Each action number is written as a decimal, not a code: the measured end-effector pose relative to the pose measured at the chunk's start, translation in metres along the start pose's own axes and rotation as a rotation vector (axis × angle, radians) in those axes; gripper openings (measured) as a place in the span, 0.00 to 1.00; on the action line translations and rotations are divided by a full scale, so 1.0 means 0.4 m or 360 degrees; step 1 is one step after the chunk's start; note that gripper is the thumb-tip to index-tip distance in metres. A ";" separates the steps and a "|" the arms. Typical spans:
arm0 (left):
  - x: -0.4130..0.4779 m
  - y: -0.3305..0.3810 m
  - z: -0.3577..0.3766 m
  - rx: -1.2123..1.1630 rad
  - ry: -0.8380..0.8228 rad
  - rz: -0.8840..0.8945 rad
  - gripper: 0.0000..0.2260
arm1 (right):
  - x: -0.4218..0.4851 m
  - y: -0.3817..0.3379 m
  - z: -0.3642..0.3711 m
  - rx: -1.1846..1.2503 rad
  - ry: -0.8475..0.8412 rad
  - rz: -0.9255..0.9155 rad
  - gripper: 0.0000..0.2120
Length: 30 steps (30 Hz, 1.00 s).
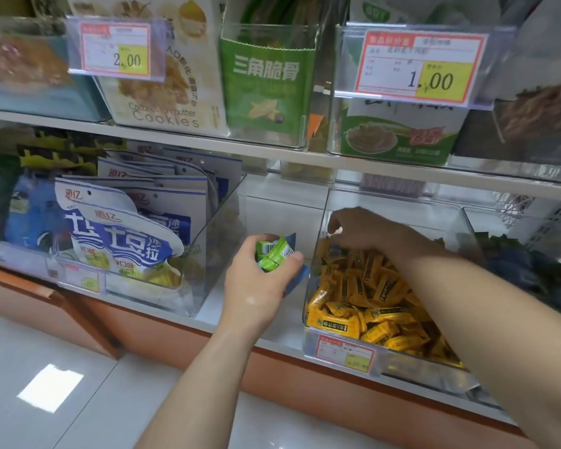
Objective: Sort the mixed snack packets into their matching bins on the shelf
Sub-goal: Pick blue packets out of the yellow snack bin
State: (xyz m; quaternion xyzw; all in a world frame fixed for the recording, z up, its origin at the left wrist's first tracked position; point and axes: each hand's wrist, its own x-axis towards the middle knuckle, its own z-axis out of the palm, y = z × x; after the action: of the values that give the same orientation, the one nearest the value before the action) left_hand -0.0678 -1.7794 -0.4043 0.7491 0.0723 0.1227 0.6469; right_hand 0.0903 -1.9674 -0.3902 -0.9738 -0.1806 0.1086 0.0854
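Mostly small yellow packets (363,293), heaped.

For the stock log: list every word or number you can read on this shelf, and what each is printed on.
"2.00": left price tag
"1.00": right price tag
"三角脆骨": tall green pack
"Cookies": cream packet
"土豆沙拉": blue and white bags
Too blurred or small to read: lower price tags, yellow packets, green packets in the left hand.
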 end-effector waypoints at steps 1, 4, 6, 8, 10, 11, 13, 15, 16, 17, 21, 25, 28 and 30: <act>0.000 -0.001 -0.001 -0.0003 0.0002 -0.0010 0.13 | 0.010 0.004 0.016 -0.0041 -0.0106 0.0061 0.21; 0.000 -0.002 0.000 -0.0003 -0.0014 -0.0025 0.12 | 0.024 0.031 0.043 -0.0130 -0.0192 0.0078 0.17; 0.002 0.000 0.001 -0.0013 -0.0015 -0.0022 0.12 | 0.022 0.047 0.048 -0.0047 -0.0154 0.0022 0.07; 0.005 0.001 0.004 -0.0041 0.0003 -0.0012 0.12 | 0.009 0.055 0.045 0.0001 -0.0134 -0.0025 0.04; 0.005 0.005 0.007 -0.0082 0.0030 -0.0002 0.13 | -0.009 0.055 0.039 0.0003 -0.0067 -0.0058 0.05; 0.003 0.008 0.008 -0.0108 0.0033 0.0009 0.13 | -0.020 0.053 0.035 0.0023 0.0031 -0.0069 0.03; 0.000 0.015 0.010 -0.0160 0.0018 0.0035 0.14 | -0.057 0.049 0.019 0.0153 0.0313 -0.0078 0.03; -0.007 0.027 0.016 -0.0176 -0.0030 0.0064 0.15 | -0.116 0.046 -0.001 0.0371 0.0551 -0.0099 0.05; -0.012 0.035 0.022 -0.0167 -0.0065 0.0085 0.16 | -0.157 0.046 -0.010 0.0504 0.0620 -0.0094 0.04; -0.021 0.044 0.029 -0.0144 -0.0105 0.0111 0.17 | -0.203 0.048 -0.017 0.0621 0.0668 -0.0064 0.04; -0.074 0.092 0.087 0.0007 -0.0319 0.0199 0.18 | -0.410 0.104 -0.027 0.0959 0.0893 -0.0015 0.04; -0.141 0.148 0.225 0.0209 -0.0534 0.0262 0.16 | -0.605 0.218 -0.014 0.1162 0.1153 0.0162 0.02; -0.174 0.187 0.361 0.0423 -0.0727 0.0443 0.18 | -0.683 0.318 -0.008 0.1114 0.1332 0.0348 0.02; -0.181 0.204 0.457 0.0582 -0.0808 0.0568 0.21 | -0.704 0.372 -0.010 0.1040 0.1455 0.0456 0.05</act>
State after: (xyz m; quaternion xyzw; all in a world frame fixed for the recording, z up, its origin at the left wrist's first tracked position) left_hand -0.0907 -1.9853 -0.3546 0.8599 -0.2019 0.0287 0.4679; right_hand -0.1157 -2.2092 -0.3662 -0.8596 0.0510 -0.2625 0.4354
